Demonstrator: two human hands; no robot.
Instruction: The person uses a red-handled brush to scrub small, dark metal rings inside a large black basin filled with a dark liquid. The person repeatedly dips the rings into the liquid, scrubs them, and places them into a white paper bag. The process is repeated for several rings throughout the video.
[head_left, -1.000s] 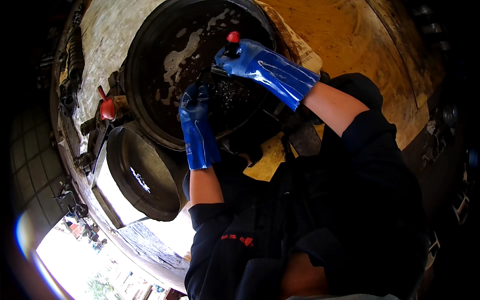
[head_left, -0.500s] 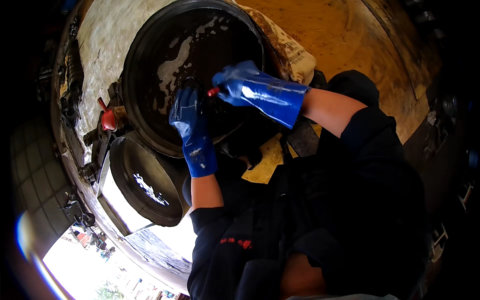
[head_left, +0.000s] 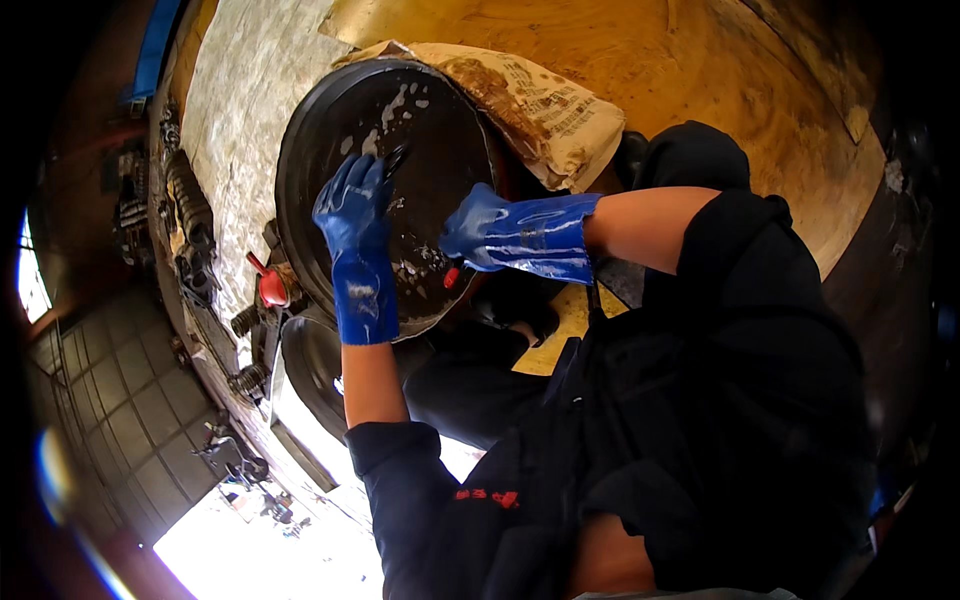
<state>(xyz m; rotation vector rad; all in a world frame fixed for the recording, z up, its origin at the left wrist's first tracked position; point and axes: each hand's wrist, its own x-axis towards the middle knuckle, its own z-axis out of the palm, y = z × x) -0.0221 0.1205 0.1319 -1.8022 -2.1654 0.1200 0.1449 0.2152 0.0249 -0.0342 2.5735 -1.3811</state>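
Both my hands wear long blue rubber gloves over a wide round black basin (head_left: 297,165) holding dark liquid with patches of foam. My left hand (head_left: 352,205) is closed at the basin's left side, gripping a small dark wet part (head_left: 398,158) that looks ring-shaped; the fingers hide much of it. Nearer the basin's right edge, my right hand (head_left: 474,230) is closed around a slim tool with a red end (head_left: 452,277). That red end sticks out below the fist, and the tool's other end cannot be seen.
A stained paper sack (head_left: 560,115) lies against the basin's far right rim. On the left stand a red funnel-like piece (head_left: 271,287) and a second, smaller round pan (head_left: 305,355), partly behind my left arm. Dark coil springs (head_left: 188,195) lie farther left.
My left hand has lifted away from the right hand, up and left, with the dark part. My right hand has moved slightly down and right. The view has shifted.
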